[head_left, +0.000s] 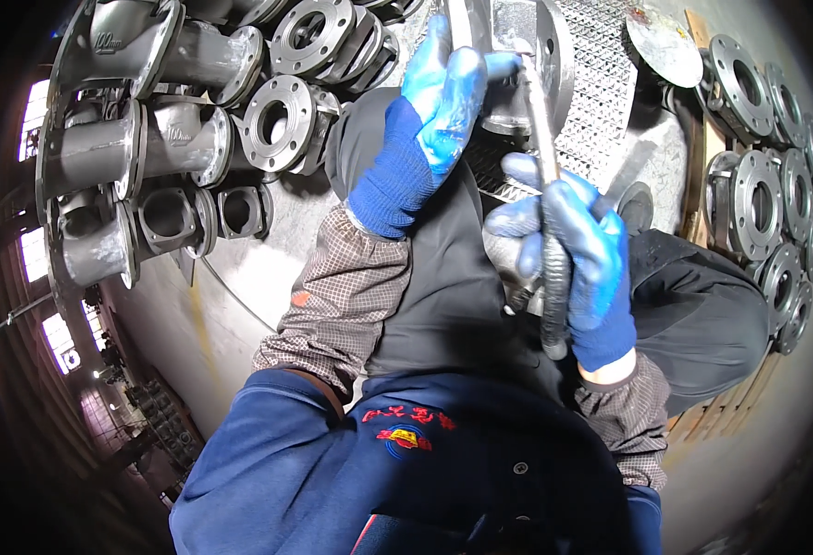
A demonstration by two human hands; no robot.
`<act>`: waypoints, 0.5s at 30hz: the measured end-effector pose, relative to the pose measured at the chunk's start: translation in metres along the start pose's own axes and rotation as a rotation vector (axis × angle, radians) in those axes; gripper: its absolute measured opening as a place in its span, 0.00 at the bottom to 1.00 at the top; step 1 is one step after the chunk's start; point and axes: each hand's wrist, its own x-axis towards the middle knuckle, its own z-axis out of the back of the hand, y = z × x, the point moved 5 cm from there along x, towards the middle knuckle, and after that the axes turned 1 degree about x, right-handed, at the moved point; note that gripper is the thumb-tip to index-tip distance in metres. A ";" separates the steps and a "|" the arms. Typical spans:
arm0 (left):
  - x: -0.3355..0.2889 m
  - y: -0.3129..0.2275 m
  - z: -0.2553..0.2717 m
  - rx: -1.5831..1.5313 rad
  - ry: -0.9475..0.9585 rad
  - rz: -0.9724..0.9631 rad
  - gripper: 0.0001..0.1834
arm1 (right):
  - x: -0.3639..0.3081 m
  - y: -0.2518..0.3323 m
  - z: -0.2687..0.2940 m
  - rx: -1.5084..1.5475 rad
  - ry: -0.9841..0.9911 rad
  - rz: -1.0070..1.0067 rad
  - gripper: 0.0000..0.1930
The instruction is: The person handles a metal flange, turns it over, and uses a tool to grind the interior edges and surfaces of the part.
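Note:
A grey flanged metal casting (515, 118) stands in front of me at the top of the view, partly cut off by the edge. My left hand (443, 116), in a blue-coated glove, grips the bright rim at its left side. One finger or the thumb reaches across toward the casting's middle. In my right hand (580, 250), gloved the same way, is a rod-shaped tool (542, 129) with a pale shaft and a dark wrapped handle. Its upper end meets the casting close to my left fingertip. What kind of tool it is does not show.
Stacked flanged pipe castings (101, 157) rise on the left. Round flanges (756, 203) are piled along wooden slats at the right. A perforated metal plate (596, 83) lies beyond my right hand, near a pale disc (664, 46). My bent legs (434, 287) flank the work.

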 end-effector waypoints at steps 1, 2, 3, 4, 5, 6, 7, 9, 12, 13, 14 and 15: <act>0.000 0.010 -0.003 -0.094 -0.003 0.062 0.37 | 0.008 -0.003 -0.005 0.048 0.072 0.033 0.21; -0.001 0.019 -0.005 -0.187 -0.011 0.127 0.42 | 0.015 -0.002 -0.009 0.050 0.102 0.026 0.21; -0.004 0.025 -0.007 -0.262 -0.001 0.189 0.42 | 0.021 -0.001 -0.015 0.053 0.133 0.019 0.21; -0.007 0.029 -0.007 -0.318 0.021 0.238 0.42 | 0.027 -0.006 -0.019 0.047 0.164 0.033 0.19; -0.009 0.031 -0.007 -0.356 0.053 0.269 0.41 | 0.034 -0.009 -0.022 0.064 0.207 0.054 0.18; -0.011 0.033 -0.006 -0.387 0.089 0.306 0.41 | 0.040 -0.011 -0.024 0.083 0.251 0.074 0.17; -0.012 0.031 -0.004 -0.375 0.092 0.297 0.37 | 0.042 -0.015 -0.026 0.179 0.270 -0.048 0.17; -0.009 0.021 0.000 -0.330 0.066 0.255 0.30 | 0.048 -0.023 -0.024 0.226 0.443 -0.174 0.23; -0.012 0.020 -0.003 -0.440 0.036 0.344 0.28 | 0.043 -0.018 -0.034 0.167 0.474 -0.268 0.26; -0.013 0.018 -0.003 -0.498 0.023 0.394 0.28 | 0.046 -0.020 -0.036 0.136 0.454 -0.288 0.23; -0.016 0.016 -0.001 -0.483 0.012 0.347 0.28 | 0.047 -0.018 -0.038 0.066 0.347 -0.237 0.21; -0.016 0.022 -0.002 -0.474 0.038 0.357 0.26 | 0.046 -0.014 -0.038 -0.004 0.240 -0.186 0.18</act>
